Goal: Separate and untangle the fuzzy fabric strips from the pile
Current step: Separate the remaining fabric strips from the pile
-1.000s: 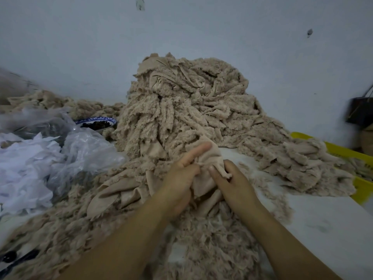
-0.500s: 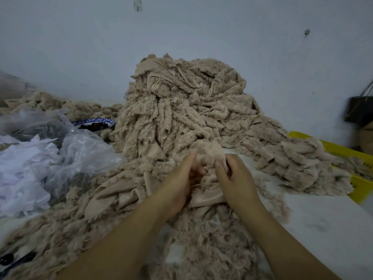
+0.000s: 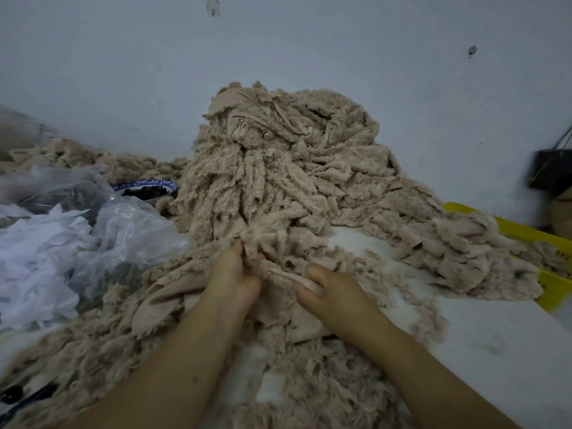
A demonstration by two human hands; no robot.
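A tall pile of beige fuzzy fabric strips [image 3: 278,168] rises against the wall in the middle of the table. At its foot, my left hand [image 3: 235,277] grips a bunch of strips [image 3: 272,252] with curled fingers. My right hand [image 3: 332,292] pinches the same bunch from the right, thumb on top, fingers tucked under the cloth. The two hands sit close together with a fold of smooth backing cloth between them. Loose strips and fluff [image 3: 309,382] lie under my forearms.
Crumpled clear plastic bags with white scraps [image 3: 62,243] lie on the left. A blue-rimmed bowl [image 3: 145,188] stands behind them. A yellow crate [image 3: 544,239] sits at the right table edge, a dark bag [image 3: 551,168] hangs beyond. White tabletop [image 3: 495,335] shows at the right.
Both hands have dropped lower and pulled slightly apart. The left fingers, straight a second ago, now curl into the strips, and the bunch is spread between the hands.
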